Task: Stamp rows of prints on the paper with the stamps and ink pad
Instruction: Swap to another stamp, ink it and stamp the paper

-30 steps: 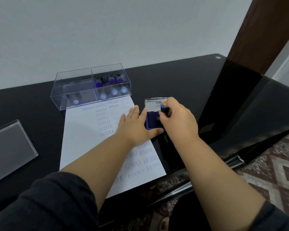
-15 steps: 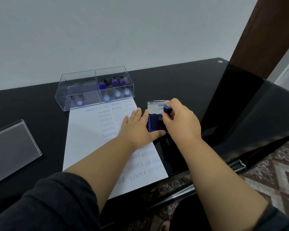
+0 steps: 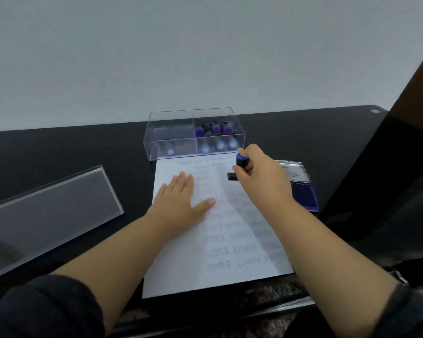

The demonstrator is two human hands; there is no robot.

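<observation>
One clear lid (image 3: 47, 215), one paper (image 3: 220, 240), one clear box (image 3: 193, 135) of seven stamps, one stamp (image 3: 237, 167) in use, one ink pad (image 3: 303, 191).
Left hand (image 3: 181, 203) is laid flat on the paper's left half, fingers together, thumb out. Black blue-capped stamp is pinched by right hand (image 3: 261, 176) over the far right rows of blurred blue prints; pad lies open at right.

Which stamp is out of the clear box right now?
The blue-capped stamp gripped in the right hand, held over the paper. The other stamps all sit inside the clear box.
</observation>
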